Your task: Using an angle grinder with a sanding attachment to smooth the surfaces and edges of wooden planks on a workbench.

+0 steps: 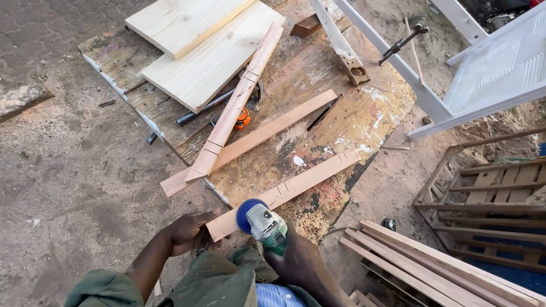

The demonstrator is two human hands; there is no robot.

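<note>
We're at the near edge of the tabletop, a worn, paint-stained board set low over the dirt ground. Our right hand is wrapped tight round the body of the angle grinder, fingers fully closed on it; its blue disc sits at or just above the near end of the nearest wood strip — can't tell if it's actually touching. Our left hand is just beside that same end, fingers curled, tips at or against the strip's end; it seems to steady the wood rather than grip it, but whether it holds anything we can't tell.

The strip lies diagonal, near end overhanging the tabletop's near edge twd us, far end pointing to the right edge. Pencil cross-marks show approx mid-length.

Step in hand, as we judge it: working the strip's near end w/ the grinder — sanding or trimming. Next move calls for keeping the disc flat to the face, left fingers well clear of the disc, and firm pressure on the wood, since the overhanging end could chatter or tip.

Other stuff: two more marked strips crossed over each other mid-tabletop, pale pine boards stacked at the far left corner, a handsaw at the far edge, an orange tool and a dark metal bar under the strips. Right of us, more slats stacked on the ground, plus a white metal frame.
</note>
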